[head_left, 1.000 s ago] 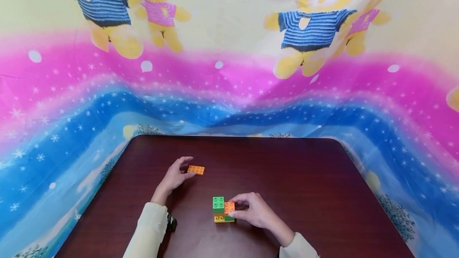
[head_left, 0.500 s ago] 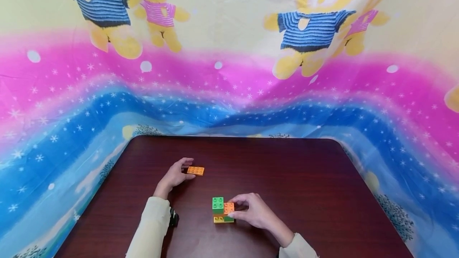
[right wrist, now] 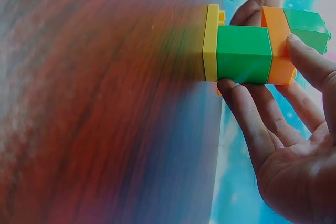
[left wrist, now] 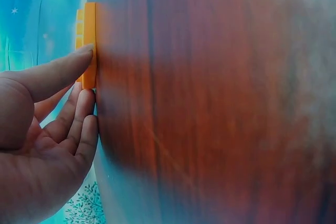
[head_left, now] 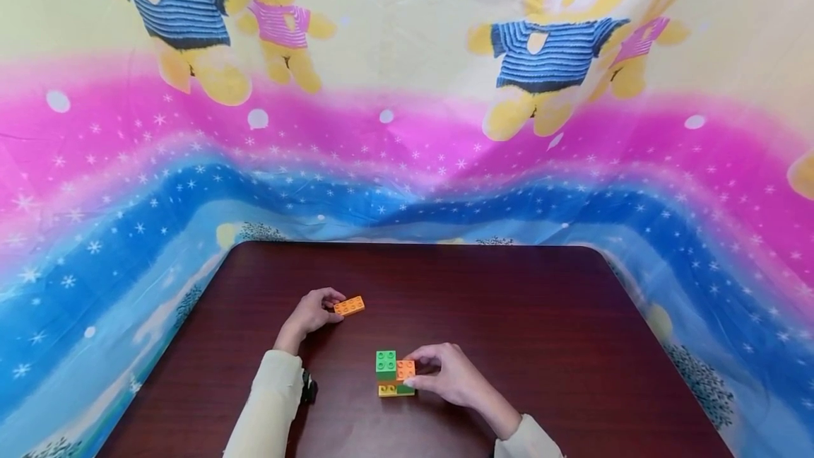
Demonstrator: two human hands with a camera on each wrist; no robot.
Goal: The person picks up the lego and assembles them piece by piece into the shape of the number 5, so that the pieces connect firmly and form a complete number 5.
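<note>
A flat orange building brick (head_left: 349, 305) with two rows of studs lies on the table at the end of my left hand (head_left: 311, 312). In the left wrist view, the thumb presses one side of the orange brick (left wrist: 90, 45) while curled fingers meet its near end. My right hand (head_left: 448, 373) holds a small stack of building bricks (head_left: 386, 366) standing upright nearer the front. From the right wrist view, the stack has a flat yellow base, a green block (right wrist: 244, 55), a flat orange layer and another green block on top. The right thumb rests on the orange layer, fingers opposite.
Both hands work over a dark reddish-brown table (head_left: 509, 316) with rounded far corners. A printed cloth (head_left: 407, 133) with bears and snowflakes hangs behind and beside it. A dark device (head_left: 308, 387) sits at the left wrist.
The left fingers have closed in on the orange brick, which has turned slightly, its right end swinging away. My right hand and the stack stay in place.
</note>
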